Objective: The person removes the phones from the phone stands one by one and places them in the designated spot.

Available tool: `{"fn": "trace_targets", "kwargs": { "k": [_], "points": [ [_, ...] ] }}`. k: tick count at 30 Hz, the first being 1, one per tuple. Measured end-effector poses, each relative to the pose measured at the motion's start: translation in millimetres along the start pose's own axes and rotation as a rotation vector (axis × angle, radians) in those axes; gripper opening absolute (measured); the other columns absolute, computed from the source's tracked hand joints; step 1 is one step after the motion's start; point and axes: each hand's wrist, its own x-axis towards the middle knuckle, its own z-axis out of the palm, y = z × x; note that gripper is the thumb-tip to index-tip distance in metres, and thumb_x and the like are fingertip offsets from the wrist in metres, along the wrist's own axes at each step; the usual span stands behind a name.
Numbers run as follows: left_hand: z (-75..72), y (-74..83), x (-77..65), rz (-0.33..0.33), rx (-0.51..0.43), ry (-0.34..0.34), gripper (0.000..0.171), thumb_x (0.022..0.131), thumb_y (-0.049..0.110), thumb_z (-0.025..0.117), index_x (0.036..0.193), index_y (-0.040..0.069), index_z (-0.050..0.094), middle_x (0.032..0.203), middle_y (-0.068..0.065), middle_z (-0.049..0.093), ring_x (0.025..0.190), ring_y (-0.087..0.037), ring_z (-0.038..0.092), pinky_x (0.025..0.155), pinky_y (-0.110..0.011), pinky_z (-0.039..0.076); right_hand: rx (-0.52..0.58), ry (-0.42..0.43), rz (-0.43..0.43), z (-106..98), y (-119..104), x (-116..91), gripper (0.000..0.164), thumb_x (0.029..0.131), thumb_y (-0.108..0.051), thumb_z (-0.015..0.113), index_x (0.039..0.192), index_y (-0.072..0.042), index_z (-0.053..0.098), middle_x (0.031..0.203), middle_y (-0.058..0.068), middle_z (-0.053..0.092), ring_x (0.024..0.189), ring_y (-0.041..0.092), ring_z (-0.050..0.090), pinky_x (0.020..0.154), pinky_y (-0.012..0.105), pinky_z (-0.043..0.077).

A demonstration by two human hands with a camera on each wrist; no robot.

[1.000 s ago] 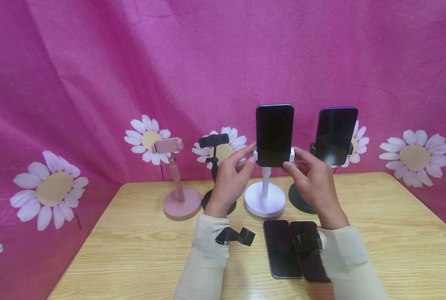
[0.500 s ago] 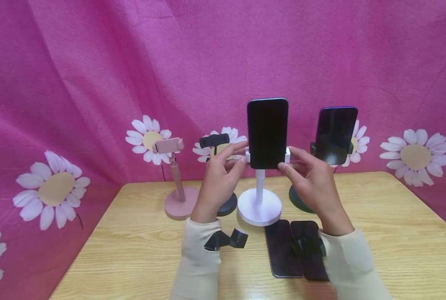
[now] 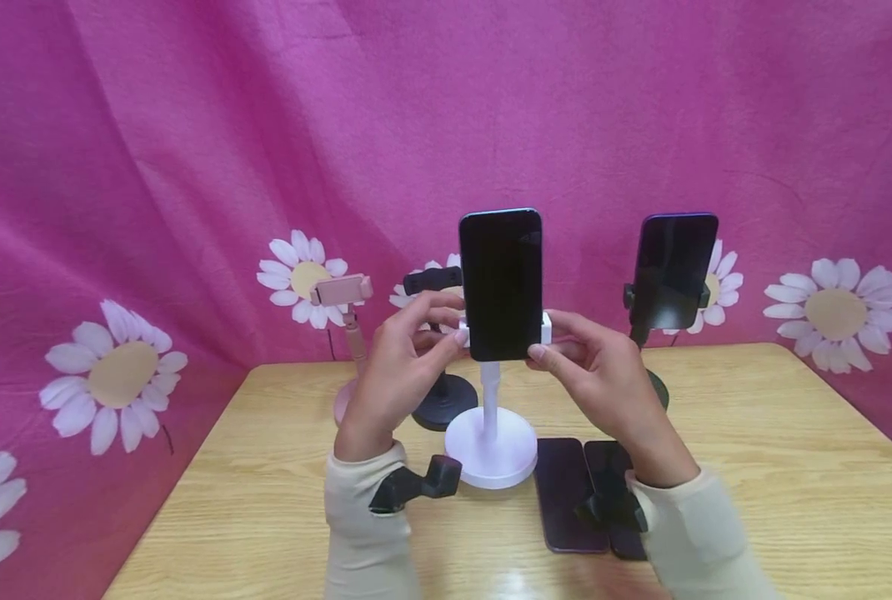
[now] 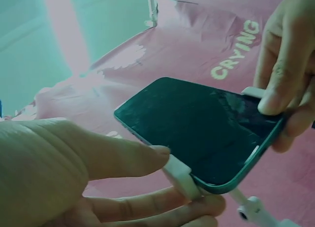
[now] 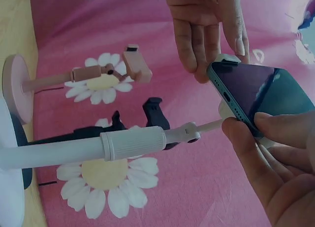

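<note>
A black-screened smartphone (image 3: 501,283) stands upright in the clamp of a white phone stand (image 3: 490,450). My left hand (image 3: 393,371) pinches the white clamp arm (image 4: 181,177) at the phone's left side, thumb in front and fingers behind. At the lower right corner, my right hand (image 3: 603,379) grips the phone, its thumb pressed on the screen. The right wrist view shows the phone's bottom edge with its charging port (image 5: 227,96) and the stand's ribbed white pole (image 5: 135,143). Fingers hide part of the clamp on both sides.
Behind my left hand stand a pink phone stand (image 3: 341,290) and a black phone stand (image 3: 446,404). A dark green stand (image 3: 658,390) at right holds another phone (image 3: 674,271). Two phones (image 3: 569,496) lie flat on the wooden table (image 3: 791,467), one partly under my right wrist.
The white stand with its phone has moved left and nearer to me, both hands moving with it. Its base now stands in front of the black stand. The other stands and flat phones have stayed put.
</note>
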Motion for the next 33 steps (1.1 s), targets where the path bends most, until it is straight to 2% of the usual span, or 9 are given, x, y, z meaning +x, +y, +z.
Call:
{"fn": "trace_targets", "kwargs": {
  "k": [3,5,8,11,16,23,28,33],
  "points": [
    [-5.8,-0.4,-2.5,-0.048,0.002,-0.02,0.031,0.088,0.008,0.069,0.118,0.014,0.061,0.1,-0.005,0.063,0.087,-0.021,0.069,0.082,-0.035,0.055,-0.01,-0.027,0.004,3.1,-1.8,-1.0,0.043,0.087,-0.014,0.072,0.129,-0.011,0.061,0.092,0.005,0.073,0.083,0.012,0.071,0.081,0.038,0.052],
    [-9.8,-1.8,-4.3,-0.069,-0.015,-0.046,0.031,0.088,0.008,0.07,0.116,0.013,0.06,0.1,-0.007,0.062,0.085,-0.023,0.069,0.082,-0.036,0.055,-0.025,-0.046,0.006,4.9,-2.8,-1.7,0.043,0.087,-0.014,0.072,0.128,-0.009,0.06,0.093,0.006,0.073,0.083,0.013,0.072,0.081,0.038,0.053],
    [-15.0,-3.7,-6.3,-0.086,-0.034,-0.092,0.029,0.089,0.009,0.069,0.115,0.012,0.058,0.101,-0.009,0.061,0.085,-0.025,0.068,0.08,-0.037,0.056,-0.053,-0.073,0.013,6.1,-3.8,-2.6,0.045,0.086,-0.014,0.073,0.128,-0.006,0.06,0.094,0.007,0.073,0.083,0.014,0.072,0.078,0.034,0.055],
    [-19.0,-4.6,-7.5,-0.078,-0.032,-0.13,0.027,0.09,0.009,0.067,0.115,0.012,0.058,0.101,-0.01,0.062,0.084,-0.026,0.067,0.078,-0.036,0.056,-0.061,-0.102,0.019,5.6,-4.9,-3.5,0.047,0.085,-0.016,0.074,0.128,-0.004,0.059,0.096,0.008,0.073,0.085,0.016,0.071,0.078,0.036,0.055],
    [-24.7,-4.0,-10.5,-0.063,0.029,-0.166,0.024,0.091,0.014,0.066,0.115,0.013,0.059,0.099,-0.008,0.065,0.079,-0.023,0.068,0.077,-0.035,0.056,-0.086,-0.146,0.018,2.1,-7.3,-5.5,0.046,0.084,-0.02,0.076,0.125,-0.005,0.061,0.092,0.005,0.073,0.083,0.014,0.071,0.077,0.039,0.056],
    [-29.1,-2.2,-15.6,-0.063,0.136,-0.21,0.021,0.093,0.021,0.065,0.111,0.011,0.062,0.094,-0.004,0.067,0.076,-0.017,0.067,0.073,-0.034,0.055,-0.1,-0.227,0.005,-2.8,-13.9,-8.5,0.033,0.081,-0.018,0.079,0.11,-0.008,0.066,0.085,-0.001,0.07,0.075,0.009,0.068,0.071,0.028,0.055],
    [-31.6,0.4,-17.8,-0.059,0.186,-0.287,0.02,0.092,0.023,0.067,0.108,0.011,0.065,0.09,-0.001,0.068,0.075,-0.014,0.067,0.071,-0.034,0.055,-0.109,-0.284,-0.009,-5.3,-18.2,-10.4,0.02,0.084,-0.023,0.076,0.097,-0.013,0.067,0.074,-0.003,0.065,0.066,0.009,0.063,0.063,0.027,0.052],
    [-33.6,0.4,-20.9,-0.071,0.236,-0.324,0.027,0.092,0.026,0.067,0.112,0.009,0.067,0.088,0.001,0.069,0.075,-0.012,0.068,0.071,-0.032,0.055,-0.129,-0.291,-0.039,-4.3,-16.7,-11.4,0.015,0.09,-0.033,0.069,0.087,-0.019,0.068,0.068,-0.006,0.063,0.064,0.01,0.061,0.064,0.03,0.05]
  ]
}}
